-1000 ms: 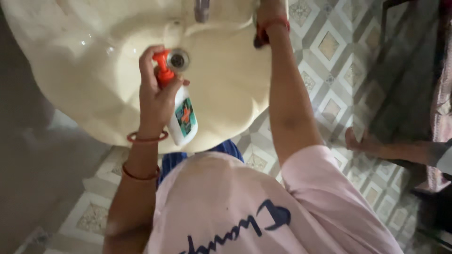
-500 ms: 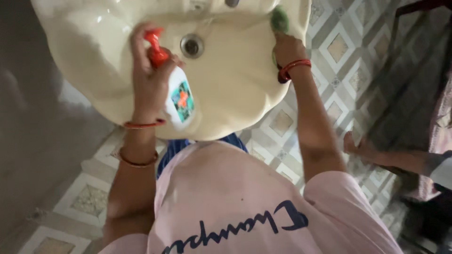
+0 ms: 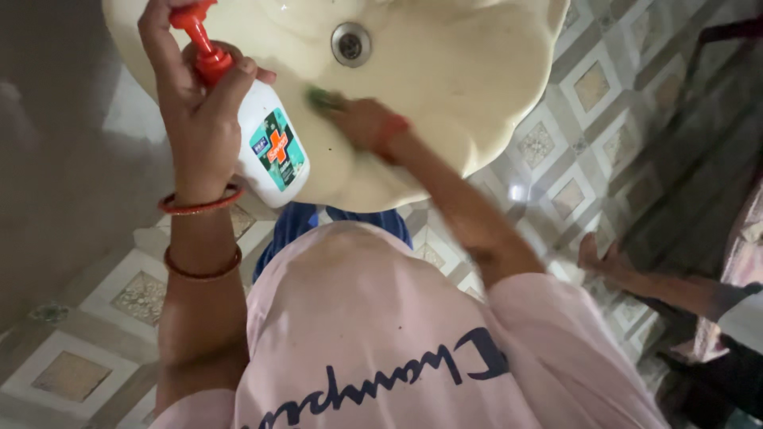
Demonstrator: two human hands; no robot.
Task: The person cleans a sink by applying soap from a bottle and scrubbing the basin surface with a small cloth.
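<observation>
My left hand [image 3: 195, 99] grips a white pump bottle [image 3: 269, 147] with an orange-red pump head and a teal label, holding it over the left side of a cream wash basin [image 3: 477, 63]. My right hand [image 3: 362, 123] presses a green scrub pad [image 3: 322, 98] against the inside of the bowl, just below the metal drain [image 3: 350, 44]. Red bangles sit on both wrists. The pad is mostly hidden under my fingers.
Patterned floor tiles [image 3: 556, 143] spread to the right and below the basin. Another person's bare foot [image 3: 604, 258] and lower leg rest on the floor at the right. A grey wall [image 3: 48, 159] stands close on the left. My pink shirt fills the bottom.
My right hand has come off the basin's right rim and moved with the green pad down into the bowl near the drain. The bottle in my left hand has risen slightly.
</observation>
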